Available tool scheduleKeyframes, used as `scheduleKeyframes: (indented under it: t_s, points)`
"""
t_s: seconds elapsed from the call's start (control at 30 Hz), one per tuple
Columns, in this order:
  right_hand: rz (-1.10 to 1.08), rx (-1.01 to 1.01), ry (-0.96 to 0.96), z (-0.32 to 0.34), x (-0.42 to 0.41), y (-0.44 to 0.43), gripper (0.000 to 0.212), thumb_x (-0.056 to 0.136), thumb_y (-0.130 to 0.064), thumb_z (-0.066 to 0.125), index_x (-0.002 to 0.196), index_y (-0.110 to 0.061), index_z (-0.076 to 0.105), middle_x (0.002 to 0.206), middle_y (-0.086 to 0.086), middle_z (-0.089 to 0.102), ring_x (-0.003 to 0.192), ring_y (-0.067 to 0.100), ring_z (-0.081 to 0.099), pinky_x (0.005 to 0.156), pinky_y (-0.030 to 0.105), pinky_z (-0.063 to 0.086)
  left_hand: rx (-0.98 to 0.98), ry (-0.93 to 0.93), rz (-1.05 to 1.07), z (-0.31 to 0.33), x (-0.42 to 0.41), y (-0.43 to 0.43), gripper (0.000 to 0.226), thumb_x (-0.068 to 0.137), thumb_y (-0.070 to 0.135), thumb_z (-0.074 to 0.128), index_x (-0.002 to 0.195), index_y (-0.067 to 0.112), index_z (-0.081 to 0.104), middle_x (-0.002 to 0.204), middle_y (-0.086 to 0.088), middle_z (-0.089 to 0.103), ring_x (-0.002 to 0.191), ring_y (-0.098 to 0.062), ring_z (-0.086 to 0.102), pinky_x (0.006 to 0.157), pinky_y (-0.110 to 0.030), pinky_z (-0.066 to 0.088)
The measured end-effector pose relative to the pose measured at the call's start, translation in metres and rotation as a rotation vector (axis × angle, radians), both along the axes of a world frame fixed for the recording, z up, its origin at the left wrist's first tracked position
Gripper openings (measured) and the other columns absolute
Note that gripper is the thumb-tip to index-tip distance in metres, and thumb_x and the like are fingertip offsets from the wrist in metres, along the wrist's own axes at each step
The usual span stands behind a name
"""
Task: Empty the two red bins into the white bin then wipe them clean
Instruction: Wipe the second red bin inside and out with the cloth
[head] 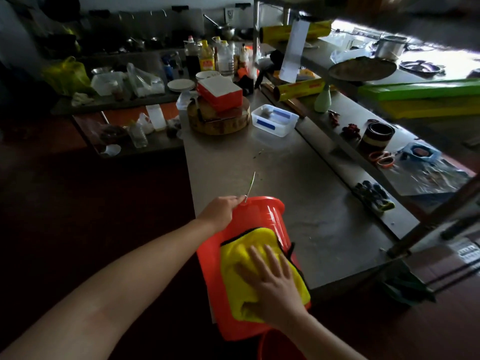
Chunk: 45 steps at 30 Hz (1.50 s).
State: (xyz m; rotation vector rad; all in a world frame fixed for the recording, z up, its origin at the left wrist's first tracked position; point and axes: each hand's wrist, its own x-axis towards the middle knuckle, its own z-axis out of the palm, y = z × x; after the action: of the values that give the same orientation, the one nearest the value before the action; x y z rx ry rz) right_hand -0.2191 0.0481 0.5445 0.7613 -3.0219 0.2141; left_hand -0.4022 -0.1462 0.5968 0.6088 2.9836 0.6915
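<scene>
Wiping step: red bin (pixel 259 216) tilted over the tabletop's (pixel 298 178) near edge, left hand (pixel 220 209) gripping its far rim, right hand (pixel 275 284) flat, pressing yellow cloth (pixel 239 268) on its wall; next probably calls for turning it.

Steel table (pixel 285 178), clear tub (pixel 279 131), chopping block (pixel 218 127)

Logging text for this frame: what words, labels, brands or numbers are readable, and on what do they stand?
No text here can be read.
Yellow bottle: red label, print too blurred.
Lower film roll: red print, too blurred.
Upper film roll: print too blurred.
Hanging paper slip: no readable marks.
Red bin, yellow cloth: no print visible.
</scene>
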Motion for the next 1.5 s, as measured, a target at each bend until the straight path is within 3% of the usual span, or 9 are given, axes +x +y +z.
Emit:
scheduleKeyframes:
  t_s: [0.07, 0.23, 0.53, 0.77, 0.9, 1.0, 1.13, 1.3, 1.5]
  points:
    - [0.116, 0.090, 0.029, -0.002, 0.005, -0.016, 0.096, 0.063, -0.080, 0.053, 0.151, -0.050, 0.031, 0.168, 0.001, 0.019, 0.151, 0.042, 0.020, 0.115, 0.067, 0.022, 0.005, 0.002, -0.021, 0.001, -0.002, -0.001, 0.049, 0.097, -0.004, 0.047, 0.143, 0.013, 0.056, 0.135, -0.011, 0.065, 0.121, -0.028, 0.062, 0.098, -0.025, 0.043]
    - [0.188, 0.139, 0.063, 0.002, -0.001, -0.012, 0.088, 0.064, -0.080, 0.058, 0.146, -0.051, 0.041, 0.165, -0.003, 0.027, 0.150, 0.034, 0.026, 0.115, 0.062, 0.028, -0.004, 0.007, -0.071, 0.004, -0.006, 0.004, 0.049, 0.098, -0.001, 0.047, 0.143, 0.016, 0.057, 0.126, -0.010, 0.069, 0.113, -0.029, 0.065, 0.090, -0.025, 0.044]
    - [-0.275, -0.374, -0.194, -0.013, -0.002, 0.070, 0.083, 0.079, -0.064, 0.054, 0.153, -0.040, 0.025, 0.167, -0.001, 0.013, 0.154, 0.029, 0.017, 0.113, 0.057, 0.034, -0.051, -0.033, -0.060, 0.006, -0.008, 0.010, 0.051, 0.100, 0.003, 0.045, 0.147, 0.023, 0.051, 0.137, -0.007, 0.063, 0.121, -0.029, 0.061, 0.097, -0.034, 0.049]
    - [-0.152, -0.070, -0.043, -0.017, 0.033, 0.025, 0.102, 0.065, -0.080, 0.063, 0.155, -0.050, 0.023, 0.169, 0.006, 0.012, 0.152, 0.045, 0.014, 0.112, 0.065, 0.031, -0.091, -0.077, -0.065, 0.007, -0.013, 0.019, 0.056, 0.098, 0.003, 0.043, 0.149, 0.025, 0.048, 0.137, -0.008, 0.063, 0.123, -0.029, 0.060, 0.100, -0.032, 0.047]
    - [-0.077, 0.061, 0.011, -0.017, 0.037, 0.006, 0.108, 0.061, -0.084, 0.063, 0.155, -0.052, 0.020, 0.169, 0.005, 0.009, 0.152, 0.045, 0.011, 0.112, 0.066, 0.020, -0.046, -0.192, -0.064, 0.009, -0.022, 0.012, 0.048, 0.103, 0.010, 0.049, 0.149, 0.022, 0.048, 0.144, -0.007, 0.058, 0.133, -0.022, 0.053, 0.108, -0.019, 0.035]
    - [-0.103, 0.071, -0.019, -0.006, 0.017, -0.004, 0.100, 0.065, -0.084, 0.058, 0.153, -0.054, 0.021, 0.169, 0.003, 0.013, 0.151, 0.044, 0.015, 0.113, 0.067, 0.028, -0.053, -0.246, -0.086, 0.012, -0.028, 0.003, 0.044, 0.106, 0.024, 0.048, 0.149, 0.031, 0.047, 0.154, -0.003, 0.047, 0.144, -0.022, 0.040, 0.114, -0.023, 0.027]
    - [-0.145, 0.037, -0.067, 0.005, -0.043, -0.033, 0.089, 0.079, -0.078, 0.052, 0.152, -0.058, 0.004, 0.169, -0.003, -0.010, 0.153, 0.040, -0.012, 0.118, 0.068, 0.006, -0.025, -0.335, -0.088, 0.013, -0.034, -0.006, 0.043, 0.107, 0.023, 0.046, 0.149, 0.034, 0.047, 0.156, -0.003, 0.044, 0.145, -0.025, 0.037, 0.112, -0.022, 0.023]
    - [-0.197, 0.061, -0.113, 0.020, -0.094, -0.061, 0.086, 0.080, -0.075, 0.052, 0.151, -0.057, 0.007, 0.168, -0.004, -0.009, 0.153, 0.040, -0.004, 0.119, 0.065, 0.003, 0.011, -0.379, -0.077, 0.016, -0.037, -0.007, 0.044, 0.107, 0.021, 0.046, 0.149, 0.033, 0.048, 0.156, -0.002, 0.045, 0.145, -0.023, 0.037, 0.101, -0.015, 0.023]
    - [-0.150, 0.035, -0.023, 0.004, -0.043, -0.034, 0.090, 0.073, -0.084, 0.038, 0.154, -0.056, 0.010, 0.170, 0.000, 0.001, 0.154, 0.041, 0.000, 0.118, 0.067, 0.014, 0.017, -0.398, -0.084, 0.015, -0.038, -0.004, 0.045, 0.106, 0.015, 0.047, 0.149, 0.028, 0.048, 0.155, -0.003, 0.046, 0.144, -0.021, 0.039, 0.105, -0.014, 0.025]
